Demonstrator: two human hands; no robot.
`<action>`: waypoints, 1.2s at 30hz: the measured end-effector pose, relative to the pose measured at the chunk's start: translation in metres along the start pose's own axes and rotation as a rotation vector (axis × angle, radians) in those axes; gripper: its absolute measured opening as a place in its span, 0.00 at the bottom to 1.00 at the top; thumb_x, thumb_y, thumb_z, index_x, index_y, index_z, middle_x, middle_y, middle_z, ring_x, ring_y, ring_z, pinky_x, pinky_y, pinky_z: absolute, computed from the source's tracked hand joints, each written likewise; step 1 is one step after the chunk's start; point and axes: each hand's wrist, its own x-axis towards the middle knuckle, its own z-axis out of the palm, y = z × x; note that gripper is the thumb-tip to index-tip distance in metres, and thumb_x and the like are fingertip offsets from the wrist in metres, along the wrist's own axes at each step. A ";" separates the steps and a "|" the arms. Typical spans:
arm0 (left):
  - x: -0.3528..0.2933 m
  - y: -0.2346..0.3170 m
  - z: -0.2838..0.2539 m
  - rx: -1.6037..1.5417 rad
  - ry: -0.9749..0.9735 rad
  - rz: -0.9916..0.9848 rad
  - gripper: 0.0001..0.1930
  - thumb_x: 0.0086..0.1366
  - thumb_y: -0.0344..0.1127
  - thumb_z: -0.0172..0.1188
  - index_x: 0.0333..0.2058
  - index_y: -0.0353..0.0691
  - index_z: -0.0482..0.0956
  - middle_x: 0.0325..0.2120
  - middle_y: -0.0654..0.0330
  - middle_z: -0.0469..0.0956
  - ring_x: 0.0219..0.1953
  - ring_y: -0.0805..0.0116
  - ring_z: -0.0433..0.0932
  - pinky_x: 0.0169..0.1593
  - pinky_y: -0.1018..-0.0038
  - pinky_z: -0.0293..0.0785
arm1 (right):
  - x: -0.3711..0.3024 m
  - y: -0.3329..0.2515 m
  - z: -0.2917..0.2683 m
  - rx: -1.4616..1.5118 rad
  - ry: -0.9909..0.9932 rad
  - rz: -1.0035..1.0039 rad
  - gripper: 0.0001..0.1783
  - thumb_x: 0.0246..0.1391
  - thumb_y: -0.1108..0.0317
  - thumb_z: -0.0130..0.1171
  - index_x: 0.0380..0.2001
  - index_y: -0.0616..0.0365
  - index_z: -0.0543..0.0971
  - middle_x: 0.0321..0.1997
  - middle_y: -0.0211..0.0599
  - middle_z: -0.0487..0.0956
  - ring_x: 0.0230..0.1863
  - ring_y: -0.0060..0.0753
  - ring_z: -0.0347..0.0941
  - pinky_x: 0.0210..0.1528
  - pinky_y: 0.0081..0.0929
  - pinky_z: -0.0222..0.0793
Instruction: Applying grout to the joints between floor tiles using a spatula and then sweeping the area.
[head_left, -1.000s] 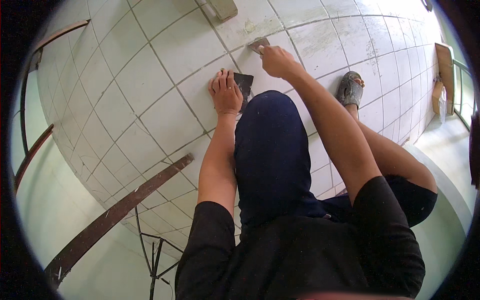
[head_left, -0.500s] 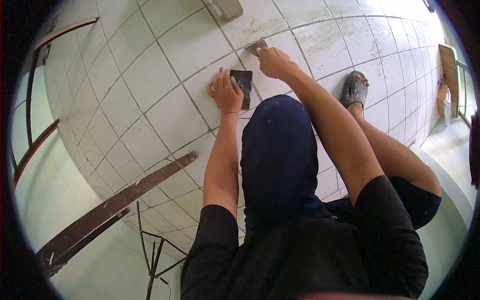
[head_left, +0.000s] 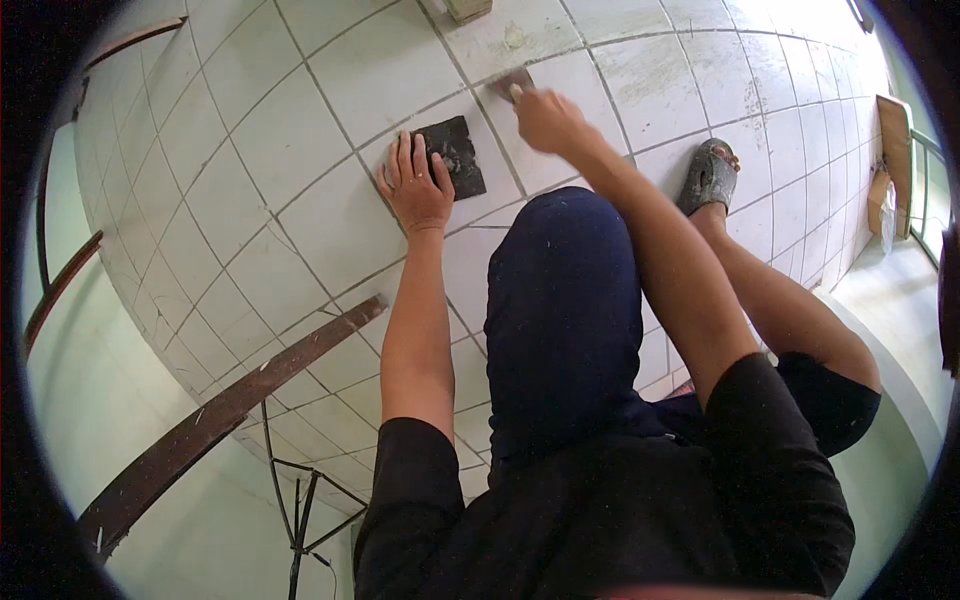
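Note:
My left hand (head_left: 415, 188) rests on the white tile floor with its fingers stretched out. Its thumb side lies against a thin black square piece (head_left: 462, 160), smudged with pale residue; whether this is sandpaper or rubber I cannot tell. In my right hand (head_left: 548, 120) is a scraper (head_left: 513, 88) with a broad brownish blade, held low at the tiles near a grout line. The fist covers most of its handle.
My raised knee (head_left: 565, 250) stands between my arms. My right foot wears a grey clog (head_left: 712, 178). A long dark wooden bar (head_left: 250, 385) slants in at left, above a thin black metal stand (head_left: 303, 505). Greenish stains (head_left: 640, 75) mark the far tiles.
My left hand has shifted left and flattened, its fingers spreading more. The black piece has moved left and turned somewhat, showing more of its surface. My right hand stays nearly in place with the scraper.

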 end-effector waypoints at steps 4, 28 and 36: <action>-0.007 0.001 0.006 -0.004 -0.014 -0.018 0.21 0.72 0.46 0.50 0.59 0.45 0.76 0.64 0.62 0.70 0.68 0.62 0.64 0.69 0.53 0.51 | -0.032 0.020 0.022 0.006 0.020 -0.020 0.25 0.59 0.70 0.46 0.61 0.63 0.70 0.43 0.55 0.82 0.46 0.60 0.80 0.48 0.53 0.76; -0.004 -0.009 0.002 -0.027 -0.029 -0.018 0.23 0.71 0.47 0.49 0.60 0.44 0.73 0.64 0.59 0.69 0.66 0.57 0.65 0.68 0.51 0.52 | -0.038 0.034 -0.001 0.070 0.087 0.094 0.23 0.66 0.64 0.48 0.62 0.54 0.73 0.36 0.62 0.82 0.41 0.64 0.80 0.45 0.56 0.72; -0.007 -0.016 -0.002 0.015 -0.059 -0.037 0.22 0.71 0.46 0.50 0.59 0.45 0.75 0.63 0.60 0.70 0.67 0.59 0.64 0.68 0.52 0.53 | 0.006 0.015 -0.005 0.056 0.032 0.068 0.18 0.65 0.64 0.49 0.53 0.62 0.75 0.40 0.58 0.83 0.45 0.61 0.80 0.48 0.53 0.74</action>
